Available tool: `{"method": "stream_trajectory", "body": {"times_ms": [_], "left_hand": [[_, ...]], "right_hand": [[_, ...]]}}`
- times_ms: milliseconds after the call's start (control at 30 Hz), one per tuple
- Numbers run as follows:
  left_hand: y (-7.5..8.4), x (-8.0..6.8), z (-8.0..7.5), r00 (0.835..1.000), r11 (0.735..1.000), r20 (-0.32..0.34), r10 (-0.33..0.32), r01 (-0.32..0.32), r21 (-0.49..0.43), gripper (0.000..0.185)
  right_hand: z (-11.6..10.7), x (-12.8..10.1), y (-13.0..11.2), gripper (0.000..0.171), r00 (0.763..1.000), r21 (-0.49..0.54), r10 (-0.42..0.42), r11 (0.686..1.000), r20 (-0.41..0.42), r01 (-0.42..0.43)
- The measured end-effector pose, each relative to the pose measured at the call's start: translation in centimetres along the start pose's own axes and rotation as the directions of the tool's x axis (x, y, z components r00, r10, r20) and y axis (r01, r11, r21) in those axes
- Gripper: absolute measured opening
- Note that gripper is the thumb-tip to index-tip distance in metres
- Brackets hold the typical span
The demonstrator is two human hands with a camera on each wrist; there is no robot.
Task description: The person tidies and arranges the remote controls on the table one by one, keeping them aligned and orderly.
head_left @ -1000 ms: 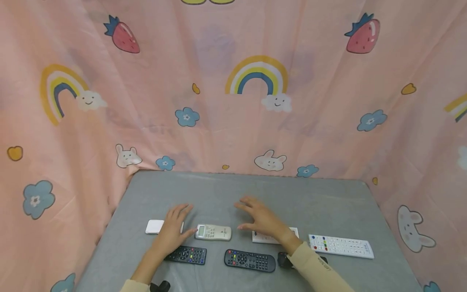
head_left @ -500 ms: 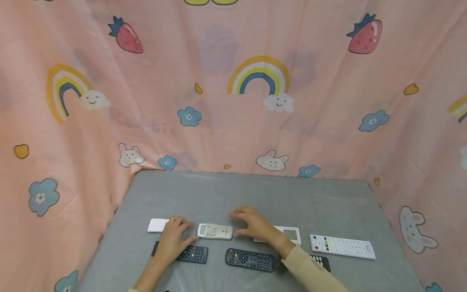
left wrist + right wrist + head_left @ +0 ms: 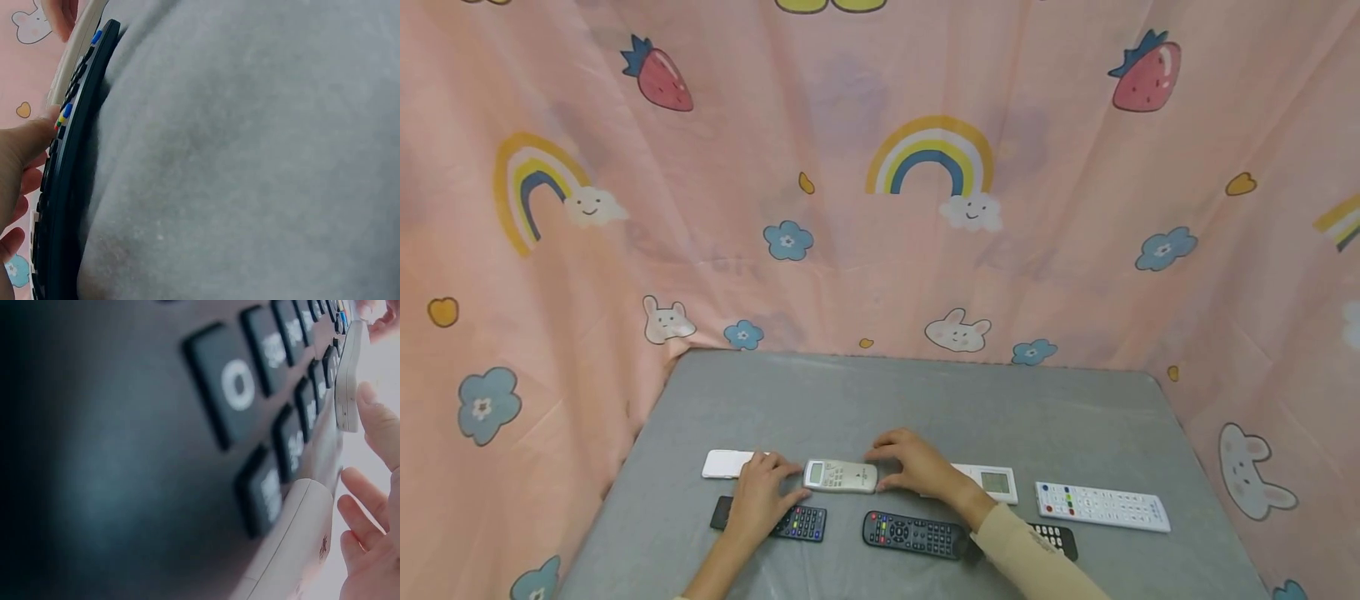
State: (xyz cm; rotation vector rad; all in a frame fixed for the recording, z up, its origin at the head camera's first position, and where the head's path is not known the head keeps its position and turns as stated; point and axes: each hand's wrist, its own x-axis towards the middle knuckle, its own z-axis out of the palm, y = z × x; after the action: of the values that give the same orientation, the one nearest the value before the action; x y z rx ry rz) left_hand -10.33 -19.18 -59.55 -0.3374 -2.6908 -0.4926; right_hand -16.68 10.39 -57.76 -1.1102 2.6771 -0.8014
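Observation:
A beige remote control with a small screen lies on the grey table between my two hands. At its left end, my left hand has its fingertips and thumb close to the casing, over a black remote control. My right hand is at the other end, fingertips by the far edge and thumb at the end. In the right wrist view, the right thumb is right at the end of the beige remote while the other fingers are loosely bent. A white remote with a screen is partly hidden behind the right hand.
A white flat object lies left. Nearer me are a second black remote and another dark keypad remote, partly under the right sleeve. A long white remote lies right. A patterned pink curtain borders the table.
Both hands have come down and inward to the ends of the beige remote. The right hand moved left, uncovering more of the white screen remote and the dark keypad remote.

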Motion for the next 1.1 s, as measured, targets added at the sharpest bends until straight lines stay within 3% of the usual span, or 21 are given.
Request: {"method": "stream_trajectory", "body": {"times_ms": [300,633,933,1100], "left_hand": [[0.35,0.11,0.07,0.997,0.999,0.070,-0.043,0.042,0.016,0.043],[0.53,0.17,0.36,0.998,0.999,0.050,-0.045,0.045,0.015,0.040],[0.75,0.47,0.52,0.989,0.989,0.065,-0.133,0.136,-0.057,0.037],[0.59,0.53,0.76,0.988,0.983,0.030,-0.152,0.154,-0.099,0.036]], "right_hand": [[-0.04,0.34,-0.33,0.050,1.000,-0.036,-0.007,0.999,0.011,0.007],[0.06,0.68,-0.40,0.050,1.000,-0.063,0.013,0.998,0.024,-0.011],[0.26,0.76,-0.28,0.049,1.000,-0.065,0.007,0.998,0.001,-0.007],[0.36,0.73,-0.38,0.049,1.000,-0.053,0.005,0.999,-0.023,-0.006]]}}
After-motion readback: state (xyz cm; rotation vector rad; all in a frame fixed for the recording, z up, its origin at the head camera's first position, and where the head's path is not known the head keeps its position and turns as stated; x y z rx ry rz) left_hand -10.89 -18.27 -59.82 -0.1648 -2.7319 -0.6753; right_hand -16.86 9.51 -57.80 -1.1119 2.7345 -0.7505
